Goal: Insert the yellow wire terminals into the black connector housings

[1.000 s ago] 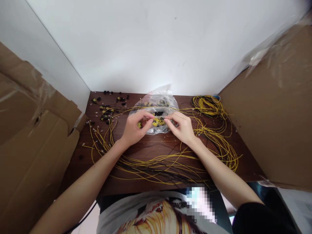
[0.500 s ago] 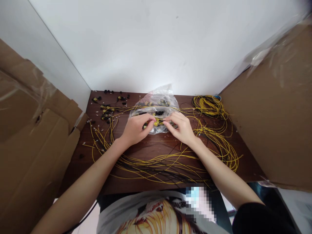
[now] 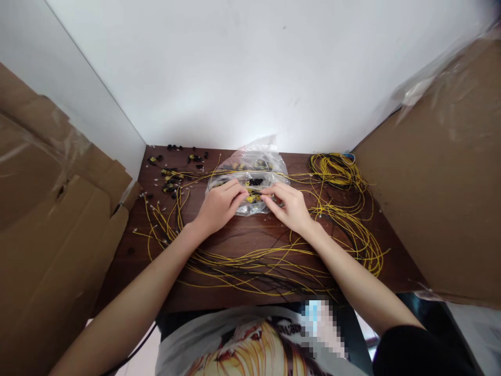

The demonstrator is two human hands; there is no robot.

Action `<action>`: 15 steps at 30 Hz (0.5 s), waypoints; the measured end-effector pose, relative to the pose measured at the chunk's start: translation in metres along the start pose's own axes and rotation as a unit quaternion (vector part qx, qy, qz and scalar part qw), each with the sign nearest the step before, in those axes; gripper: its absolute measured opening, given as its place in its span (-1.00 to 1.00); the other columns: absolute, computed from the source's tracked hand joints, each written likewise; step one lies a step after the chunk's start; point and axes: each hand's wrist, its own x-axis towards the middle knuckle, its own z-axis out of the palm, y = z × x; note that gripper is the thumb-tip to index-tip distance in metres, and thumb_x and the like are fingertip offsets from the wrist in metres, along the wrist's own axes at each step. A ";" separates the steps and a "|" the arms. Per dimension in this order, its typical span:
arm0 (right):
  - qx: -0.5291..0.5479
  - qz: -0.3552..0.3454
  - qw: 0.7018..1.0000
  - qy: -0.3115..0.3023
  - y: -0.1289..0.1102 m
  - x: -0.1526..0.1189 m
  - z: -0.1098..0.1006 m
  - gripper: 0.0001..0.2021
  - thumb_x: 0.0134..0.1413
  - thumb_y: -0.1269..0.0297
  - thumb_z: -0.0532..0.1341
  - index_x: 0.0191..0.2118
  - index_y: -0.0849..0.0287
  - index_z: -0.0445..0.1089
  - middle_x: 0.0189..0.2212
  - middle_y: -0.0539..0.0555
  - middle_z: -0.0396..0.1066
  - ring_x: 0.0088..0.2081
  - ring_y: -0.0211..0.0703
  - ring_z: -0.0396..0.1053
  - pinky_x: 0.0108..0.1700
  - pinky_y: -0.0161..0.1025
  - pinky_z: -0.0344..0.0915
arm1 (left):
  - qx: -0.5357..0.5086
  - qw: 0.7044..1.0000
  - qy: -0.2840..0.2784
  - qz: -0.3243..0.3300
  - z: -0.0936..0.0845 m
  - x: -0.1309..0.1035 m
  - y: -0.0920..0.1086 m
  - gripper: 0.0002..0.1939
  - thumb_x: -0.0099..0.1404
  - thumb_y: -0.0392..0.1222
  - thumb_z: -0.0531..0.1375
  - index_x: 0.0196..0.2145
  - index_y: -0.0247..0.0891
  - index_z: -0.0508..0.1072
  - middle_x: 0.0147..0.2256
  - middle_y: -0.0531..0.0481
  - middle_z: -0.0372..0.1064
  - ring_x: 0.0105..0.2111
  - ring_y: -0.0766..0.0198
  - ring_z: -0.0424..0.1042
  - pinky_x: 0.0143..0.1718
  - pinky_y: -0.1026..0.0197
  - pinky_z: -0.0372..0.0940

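Both hands meet above a clear plastic bag (image 3: 250, 211) that holds small yellow and black connector pieces (image 3: 251, 199). My left hand (image 3: 224, 204) is closed in a pinch, thumb against forefinger, at the bag's left side. Opposite it, my right hand (image 3: 287, 204) pinches a thin wire (image 3: 255, 194) that spans the small gap between the fingertips. The wire's left end runs to my left fingertips; what exactly sits in that pinch is too small to make out. Yellow and black wires (image 3: 250, 172) also stretch across the bag behind my hands.
Loose yellow and black wires (image 3: 250, 256) curve across the brown table (image 3: 242, 300) in front. A wire coil (image 3: 334, 169) lies back right. Small black and yellow parts (image 3: 172, 180) are scattered back left. Cardboard panels (image 3: 438, 172) and a white wall (image 3: 250, 73) enclose the table.
My left hand has turned slightly and its fingers have drawn a little to the left. My right hand stays nearly in place, still pinching.
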 end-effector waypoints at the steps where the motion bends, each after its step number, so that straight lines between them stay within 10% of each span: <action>1: 0.000 0.001 1.000 0.000 0.000 0.000 0.000 -0.85 0.19 0.31 0.10 -0.24 0.22 0.39 -0.44 0.06 0.36 -0.41 -0.23 0.29 -0.33 -0.26 0.27 | -0.003 1.000 0.004 0.002 0.000 0.000 0.000 -0.77 0.36 -0.22 -0.01 -0.34 -0.33 0.40 -0.35 -0.05 0.36 -0.35 0.30 0.32 -0.29 0.27 0.19; 15: 0.018 -0.028 0.999 -0.037 -0.004 0.000 0.002 -0.83 0.20 0.32 0.08 -0.27 0.25 0.38 -0.42 0.09 0.38 -0.38 -0.22 0.30 -0.30 -0.27 0.26 | 0.012 0.999 0.000 0.034 0.006 -0.003 -0.003 -0.77 0.30 -0.12 0.10 -0.18 -0.28 0.46 -0.39 0.00 0.35 -0.42 0.35 0.34 -0.36 0.32 0.20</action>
